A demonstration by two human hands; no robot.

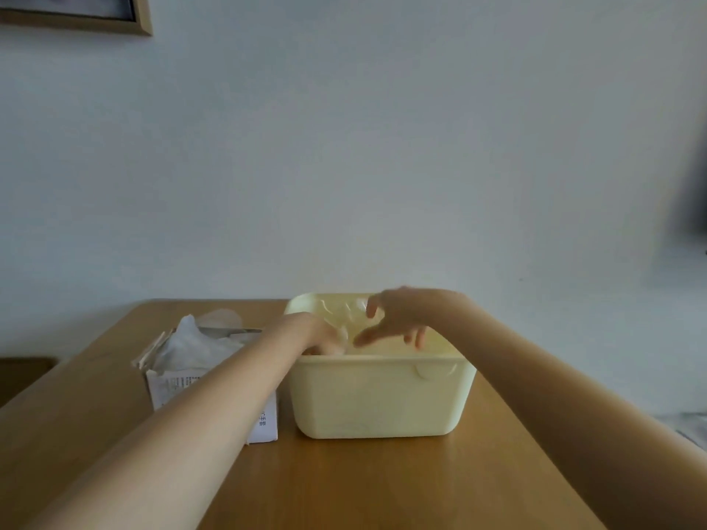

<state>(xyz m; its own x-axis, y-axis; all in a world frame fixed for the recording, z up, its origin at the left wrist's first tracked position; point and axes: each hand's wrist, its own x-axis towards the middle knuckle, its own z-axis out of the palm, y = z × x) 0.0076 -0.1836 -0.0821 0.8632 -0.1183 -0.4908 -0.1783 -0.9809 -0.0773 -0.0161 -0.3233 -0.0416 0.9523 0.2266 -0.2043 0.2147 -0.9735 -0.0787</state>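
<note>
A pale yellow plastic bin (378, 399) stands on the wooden table (363, 487). My left hand (319, 334) reaches down over the bin's left rim; its fingers are hidden inside, so what they do cannot be told. My right hand (394, 319) hovers over the bin's opening with fingers spread and loosely bent, holding nothing. Something pale and crinkled, perhaps thin plastic, shows inside the bin near the far wall.
A white cardboard box (214, 392) with thin clear plastic sheets sticking out of its top stands just left of the bin, partly behind my left forearm. A plain wall rises behind the table. A picture frame corner (95, 21) hangs at the top left.
</note>
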